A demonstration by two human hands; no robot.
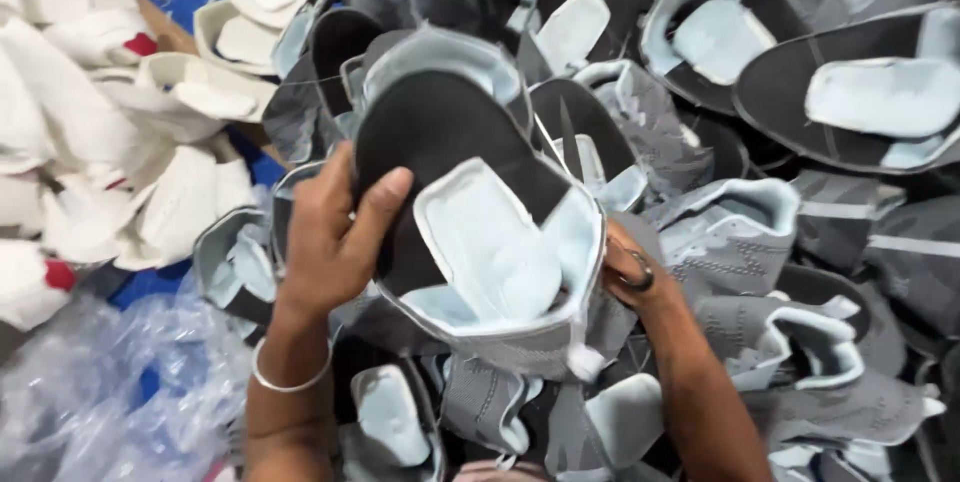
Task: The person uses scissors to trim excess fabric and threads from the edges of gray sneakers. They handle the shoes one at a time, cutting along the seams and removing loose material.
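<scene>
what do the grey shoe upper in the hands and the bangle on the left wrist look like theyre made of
Grey shoe upper: looks like knitted fabric, matte, with a pale, smooth, foam-like lining; a fine weave shows along its lower edge. Bangle: probably metal, a thin silvery band with a slight shine. Both hands, left hand and right hand, hold the upper.

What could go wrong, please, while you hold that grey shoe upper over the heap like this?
The grey shoe upper is held only at its edges by the left hand and right hand, so it might slip into the pile of grey uppers and get lost among look-alikes. The ring on the right hand could snag the knit. Loose plastic wrap nearby might catch on pieces.
</scene>
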